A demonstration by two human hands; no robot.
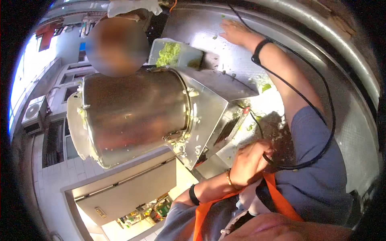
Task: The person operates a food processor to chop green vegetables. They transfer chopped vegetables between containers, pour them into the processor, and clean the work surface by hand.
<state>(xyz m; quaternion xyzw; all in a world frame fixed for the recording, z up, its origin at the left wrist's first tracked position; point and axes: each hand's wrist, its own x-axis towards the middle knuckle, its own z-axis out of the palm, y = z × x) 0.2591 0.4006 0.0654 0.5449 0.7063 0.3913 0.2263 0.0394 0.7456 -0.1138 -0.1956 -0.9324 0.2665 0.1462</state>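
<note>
At the lower centre, my left hand (252, 161) is curled round a black cable (304, 165). My right hand (236, 32) reaches across a wet metal worktop (196, 27), its fingers apart and holding nothing; the fingertips are near small green scraps (215, 37). Left of both hands is a stainless steel machine with a large cylindrical drum (135, 108) on an angular metal base (208, 111). Pale vegetable shreds (193, 92) cling to the drum's rim and base. Behind the base, a translucent plastic tub (190, 54) contains chopped light-green vegetable (168, 54).
Another person (117, 45) is close behind the drum at the upper left. The cable loops beside my right arm. Leaf pieces (266, 87) lie between my forearm and the machine. A doorway (129, 192) with shelved goods and an air-conditioner unit (34, 111) are further off.
</note>
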